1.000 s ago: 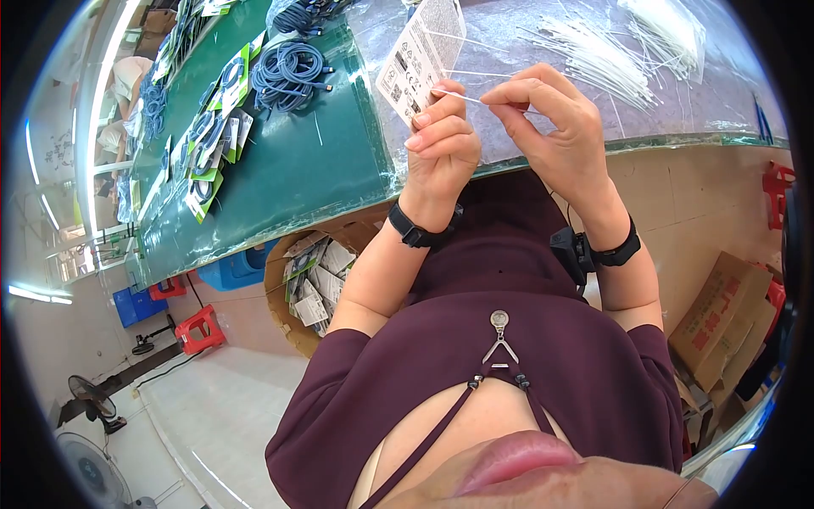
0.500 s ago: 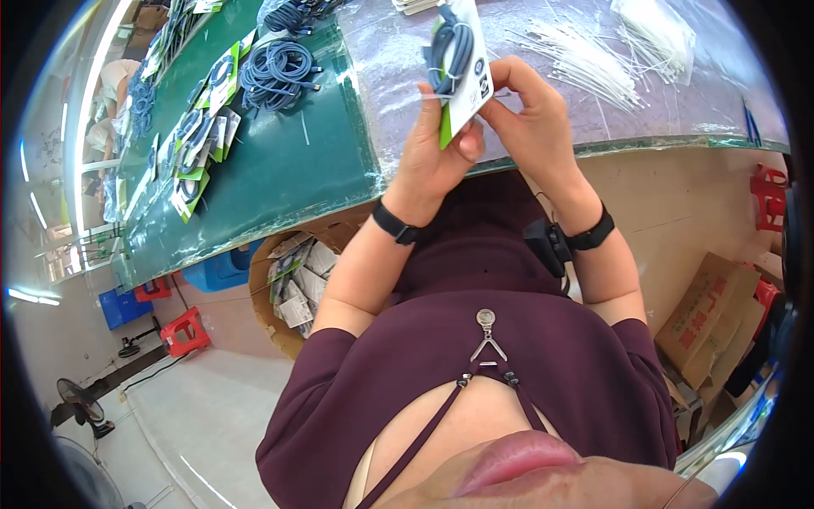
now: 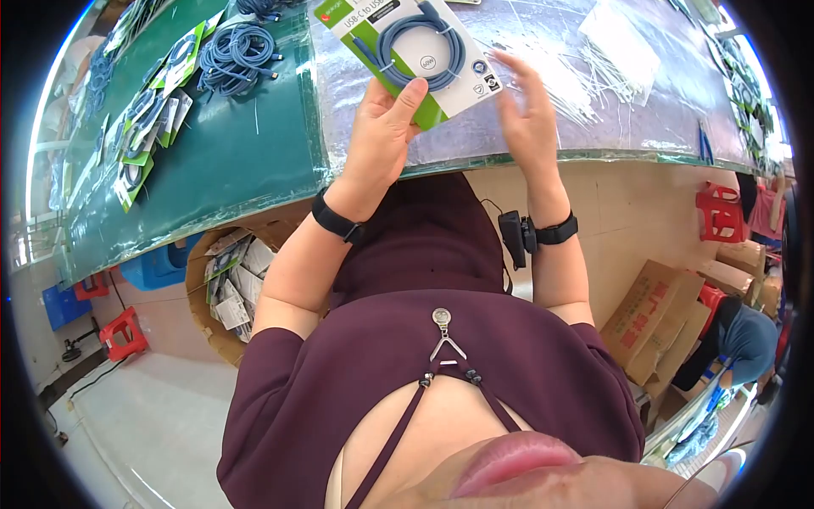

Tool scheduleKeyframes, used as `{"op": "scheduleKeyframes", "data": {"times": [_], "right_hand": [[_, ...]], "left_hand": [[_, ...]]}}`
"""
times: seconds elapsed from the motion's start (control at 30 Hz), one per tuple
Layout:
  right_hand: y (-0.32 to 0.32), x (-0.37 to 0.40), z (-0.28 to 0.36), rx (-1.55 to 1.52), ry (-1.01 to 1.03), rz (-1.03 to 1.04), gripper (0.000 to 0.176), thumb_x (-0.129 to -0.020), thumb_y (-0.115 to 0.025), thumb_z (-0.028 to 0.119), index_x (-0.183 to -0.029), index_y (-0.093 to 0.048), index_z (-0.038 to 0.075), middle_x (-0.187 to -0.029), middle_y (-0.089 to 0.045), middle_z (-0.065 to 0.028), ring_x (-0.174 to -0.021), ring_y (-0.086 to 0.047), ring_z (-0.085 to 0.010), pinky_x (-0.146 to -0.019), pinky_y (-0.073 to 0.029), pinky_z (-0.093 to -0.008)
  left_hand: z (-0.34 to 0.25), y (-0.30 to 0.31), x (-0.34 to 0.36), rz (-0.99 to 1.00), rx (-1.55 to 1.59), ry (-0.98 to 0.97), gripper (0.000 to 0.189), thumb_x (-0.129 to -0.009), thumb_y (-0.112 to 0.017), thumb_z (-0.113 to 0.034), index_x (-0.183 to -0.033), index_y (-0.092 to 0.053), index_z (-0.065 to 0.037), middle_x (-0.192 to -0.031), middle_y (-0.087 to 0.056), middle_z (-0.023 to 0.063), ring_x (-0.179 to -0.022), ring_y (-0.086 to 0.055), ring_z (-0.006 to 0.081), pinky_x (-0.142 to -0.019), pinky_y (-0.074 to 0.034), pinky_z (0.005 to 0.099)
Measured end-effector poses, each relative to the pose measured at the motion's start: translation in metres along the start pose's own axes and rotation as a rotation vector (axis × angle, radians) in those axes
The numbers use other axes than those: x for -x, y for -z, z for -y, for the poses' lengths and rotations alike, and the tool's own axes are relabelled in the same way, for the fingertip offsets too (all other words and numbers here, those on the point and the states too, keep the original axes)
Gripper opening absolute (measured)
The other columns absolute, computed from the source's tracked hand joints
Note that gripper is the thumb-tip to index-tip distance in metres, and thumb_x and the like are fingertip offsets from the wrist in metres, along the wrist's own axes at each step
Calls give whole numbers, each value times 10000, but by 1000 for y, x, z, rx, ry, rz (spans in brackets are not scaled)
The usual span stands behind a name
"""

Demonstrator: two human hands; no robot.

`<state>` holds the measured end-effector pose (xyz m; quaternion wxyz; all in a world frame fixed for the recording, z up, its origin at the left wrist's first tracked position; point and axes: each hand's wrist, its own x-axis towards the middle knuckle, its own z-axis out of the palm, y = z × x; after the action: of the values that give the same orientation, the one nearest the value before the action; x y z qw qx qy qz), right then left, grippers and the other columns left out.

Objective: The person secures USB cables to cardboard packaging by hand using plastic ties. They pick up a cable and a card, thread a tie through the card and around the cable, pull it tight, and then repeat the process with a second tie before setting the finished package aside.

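My left hand point(image 3: 381, 131) pinches a USB-C cable card point(image 3: 465, 95) by its lower green edge, thumb on the front. On that white and green card, a blue-grey cable point(image 3: 461, 53) is coiled and fastened with thin white ties. The card's printed front faces me, tilted. Just right of its corner is my right hand point(image 3: 532, 123), fingers apart and holding nothing. Beyond that hand, loose white cable ties point(image 3: 560, 85) lie spread on the table point(image 3: 471, 142).
Coiled cables point(image 3: 229, 64) and carded cables point(image 3: 157, 123) lie on the green mat point(image 3: 242, 161) at left. Below the table edge stands a round carton point(image 3: 197, 293) of cards. Cardboard boxes point(image 3: 649, 318), a red stool point(image 3: 721, 216) and another person point(image 3: 750, 343) are at right.
The card has turned from nearly edge-on to show its front, in my left hand. My right hand has come off its edge and opened. The whole view has shifted rightward.
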<state>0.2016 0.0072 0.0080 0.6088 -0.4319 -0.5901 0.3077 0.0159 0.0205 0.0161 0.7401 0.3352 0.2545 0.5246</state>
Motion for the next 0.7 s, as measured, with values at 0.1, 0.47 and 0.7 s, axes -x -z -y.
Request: {"op": "scheduleKeyframes", "data": {"times": [0.1, 0.47, 0.7], "right_hand": [[8, -9, 14, 650, 389, -167, 362, -814, -623, -60, -1156, -579, 51, -1069, -639, -65, -980, -592, -178, -854, -475, -306], [-27, -5, 9, 525, 412, 195, 320, -726, -721, 9, -1024, -617, 65, -902, -611, -64, -863, -570, -277, -775, -445, -361], [-21, -3, 1, 602, 367, 342, 207, -730, -739, 53, -894, -613, 50, -862, -580, -75, -824, -554, -290, -747, -434, -374]], "left_hand": [[4, 2, 2, -35, -169, -87, 313, -983, -557, -147, -1272, -452, -89, -1190, -592, 30, -1094, -586, 154, -890, -532, 362], [15, 7, 21, 114, 147, 100, 283, -1015, -444, -95, -1297, -464, -82, -1251, -548, 86, -1115, -584, 199, -935, -544, 440], [24, 30, 12, 53, 66, 103, 330, -1007, -434, -56, -1335, -452, -87, -1255, -557, 89, -1108, -597, 221, -935, -547, 443]]}}
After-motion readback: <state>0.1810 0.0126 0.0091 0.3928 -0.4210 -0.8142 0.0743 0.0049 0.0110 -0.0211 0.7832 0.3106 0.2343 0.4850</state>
